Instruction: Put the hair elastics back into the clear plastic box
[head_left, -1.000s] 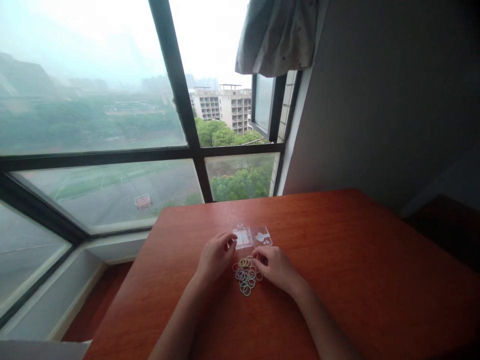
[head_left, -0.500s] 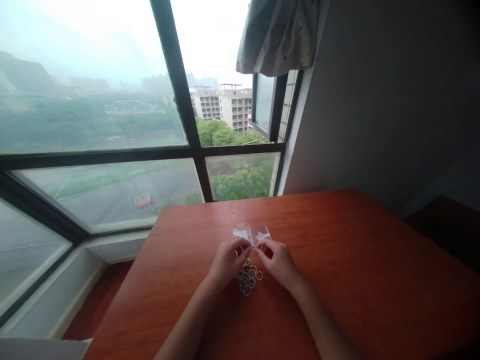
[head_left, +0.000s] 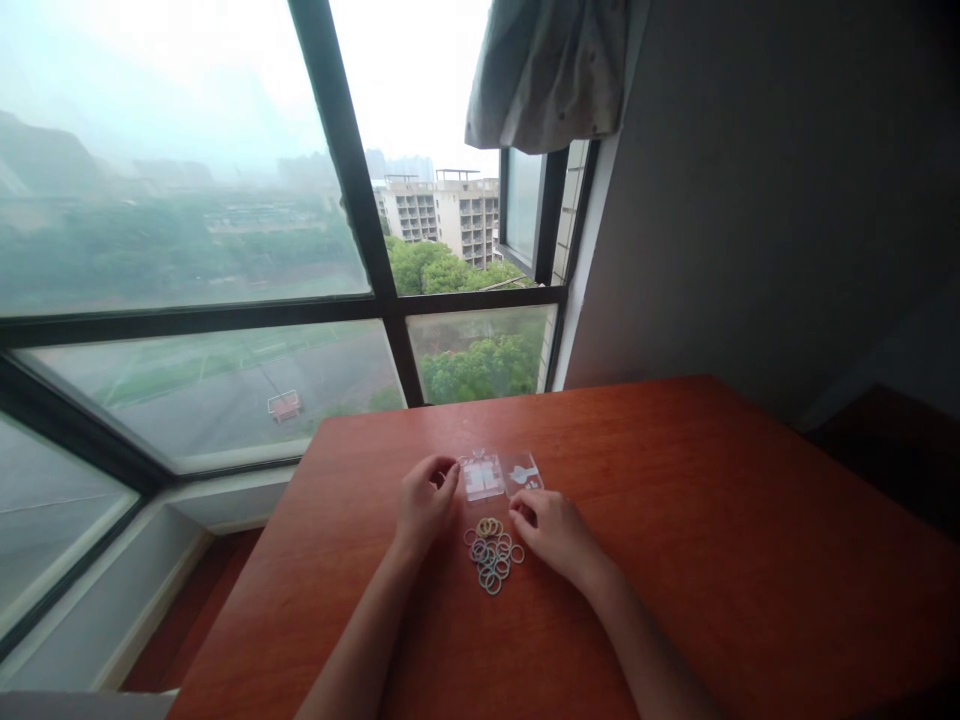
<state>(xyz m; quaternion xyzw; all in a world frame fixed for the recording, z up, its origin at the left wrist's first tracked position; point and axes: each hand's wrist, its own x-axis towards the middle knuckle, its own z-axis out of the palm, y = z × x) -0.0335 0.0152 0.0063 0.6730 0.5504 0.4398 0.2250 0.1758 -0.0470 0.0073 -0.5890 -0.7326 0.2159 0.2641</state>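
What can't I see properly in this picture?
All in the head view:
- Whether the left hand pinches anything: its own curl hides that.
- Whether the right hand does: its bent shape hides that.
- How many rings there are: they're small and overlap.
- What the white marks on the clear case show: too small.
- The top of the curtain: the picture's edge cuts it off.

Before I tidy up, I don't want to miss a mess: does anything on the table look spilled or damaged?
Nothing is plainly amiss. Only the pastel rings look untidy: they overlap in a loose heap on the wooden table, just nearer than the open clear plastic case. Fine damage is too small to tell.
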